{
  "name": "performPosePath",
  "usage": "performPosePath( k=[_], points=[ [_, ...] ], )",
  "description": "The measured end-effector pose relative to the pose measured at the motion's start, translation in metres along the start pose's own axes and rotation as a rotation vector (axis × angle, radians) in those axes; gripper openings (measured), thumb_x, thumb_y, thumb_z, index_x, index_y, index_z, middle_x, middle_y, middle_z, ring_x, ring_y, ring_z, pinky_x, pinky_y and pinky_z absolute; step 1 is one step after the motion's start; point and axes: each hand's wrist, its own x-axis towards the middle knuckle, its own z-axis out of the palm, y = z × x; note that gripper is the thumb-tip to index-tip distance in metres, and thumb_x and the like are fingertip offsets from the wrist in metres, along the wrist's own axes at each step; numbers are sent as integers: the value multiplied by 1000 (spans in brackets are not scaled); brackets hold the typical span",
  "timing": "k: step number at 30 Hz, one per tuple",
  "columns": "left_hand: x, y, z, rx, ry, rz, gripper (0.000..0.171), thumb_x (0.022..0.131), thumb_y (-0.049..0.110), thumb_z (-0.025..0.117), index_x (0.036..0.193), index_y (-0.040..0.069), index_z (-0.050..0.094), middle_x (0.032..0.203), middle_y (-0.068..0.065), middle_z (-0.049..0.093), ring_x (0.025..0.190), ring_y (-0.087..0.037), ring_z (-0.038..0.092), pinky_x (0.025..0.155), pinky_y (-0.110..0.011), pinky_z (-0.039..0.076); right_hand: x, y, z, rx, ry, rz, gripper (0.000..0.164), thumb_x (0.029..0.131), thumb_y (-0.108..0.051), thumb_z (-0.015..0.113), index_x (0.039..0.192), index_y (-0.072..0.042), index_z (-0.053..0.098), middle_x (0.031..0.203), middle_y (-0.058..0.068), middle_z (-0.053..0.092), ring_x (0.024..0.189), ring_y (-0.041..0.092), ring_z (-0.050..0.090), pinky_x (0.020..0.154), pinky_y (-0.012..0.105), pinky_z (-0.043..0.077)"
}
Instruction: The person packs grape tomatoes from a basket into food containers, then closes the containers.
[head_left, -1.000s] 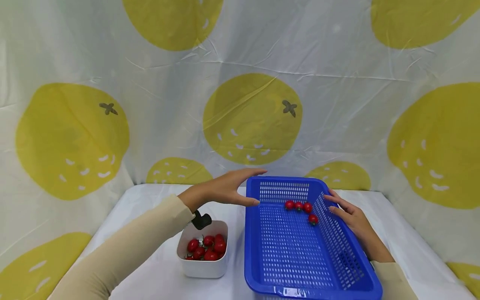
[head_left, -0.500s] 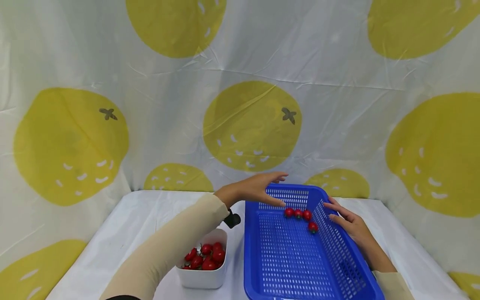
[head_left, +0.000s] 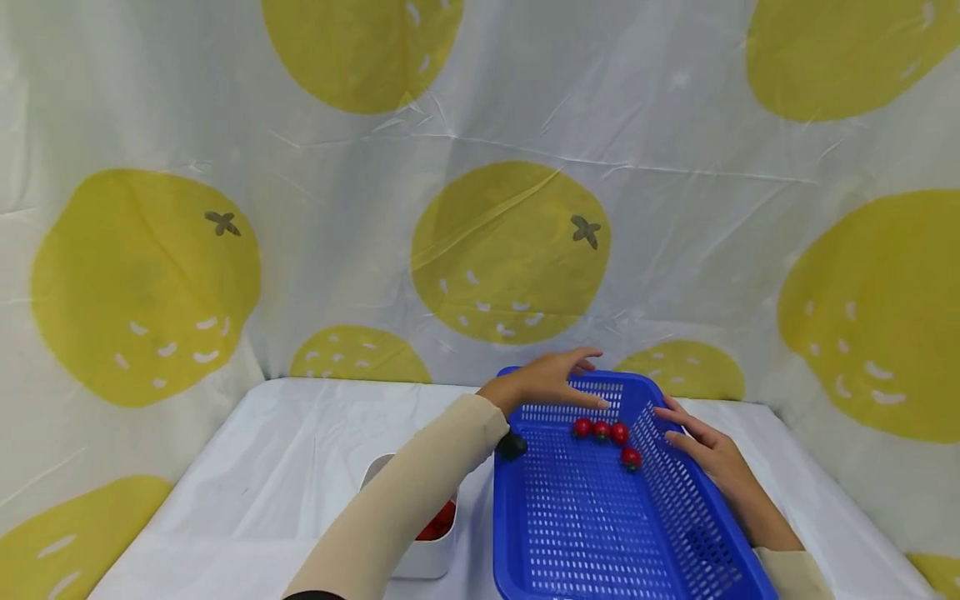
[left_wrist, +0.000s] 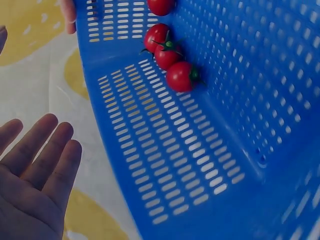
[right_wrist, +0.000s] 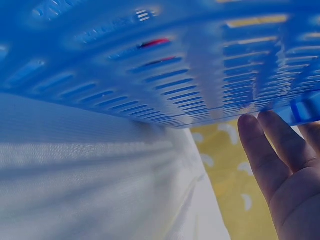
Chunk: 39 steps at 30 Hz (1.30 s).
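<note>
A blue perforated plastic basket (head_left: 592, 517) stands on the right of the table, with several cherry tomatoes (head_left: 602, 431) in its far right corner. Over the basket's far left part hovers my left hand (head_left: 546, 379), fingers extended and thumb apart, holding nothing. In the left wrist view that hand's fingers (left_wrist: 44, 160) spread beside the rim, away from the tomatoes (left_wrist: 181, 77). My right hand (head_left: 708, 454) rests along the basket's right rim, its fingers (right_wrist: 260, 150) nearly straight against the outer side. Red patches of tomato (right_wrist: 155, 43) show through the slots in the right wrist view.
To the left of the basket stands a white square container (head_left: 423, 560) holding red tomatoes (head_left: 438, 523), partly hidden by my left sleeve (head_left: 408, 500). A white cloth (head_left: 240, 483) covers the table. Behind it hangs a curtain (head_left: 337, 250) printed with yellow fruit.
My left hand has moved right, from beside the basket's left rim to above its far end. The left sleeve now covers part of the white container. The right hand stays at the rim.
</note>
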Motion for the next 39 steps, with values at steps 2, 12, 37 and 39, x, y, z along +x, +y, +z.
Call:
performPosePath(
  k=[2, 12, 37, 39],
  points=[
    [6, -1, 4, -20, 21, -12, 81, 83, 49, 71, 150, 26, 32, 141, -4, 51, 128, -15, 49, 102, -32, 42, 0, -1, -1, 6, 1, 13, 44, 100, -18, 53, 139, 3, 47, 157, 4, 27, 117, -18, 39, 87, 11, 45],
    [30, -9, 18, -31, 34, -15, 69, 86, 45, 70, 144, 19, 44, 136, -8, 56, 125, -17, 53, 98, -30, 45, 1, -3, -3, 17, -7, -12, 44, 100, -15, 53, 138, 4, 47, 156, 6, 27, 124, -13, 36, 91, 7, 40],
    [33, -34, 41, 57, -22, 5, 34, 90, 24, 70, 119, 8, 68, 116, -2, 68, 105, -8, 63, 90, -18, 47, -3, 0, 1, 19, 35, -7, 43, 100, -16, 53, 138, 4, 48, 156, 14, 26, 132, -3, 34, 93, 10, 40],
    [31, -35, 42, 77, -26, -1, 31, 89, 20, 70, 117, 8, 69, 115, -1, 69, 105, -9, 63, 90, -18, 47, -4, 1, 1, 38, 33, -4, 43, 100, -15, 53, 138, 4, 48, 156, 13, 26, 128, -8, 36, 92, 11, 41]
  ],
)
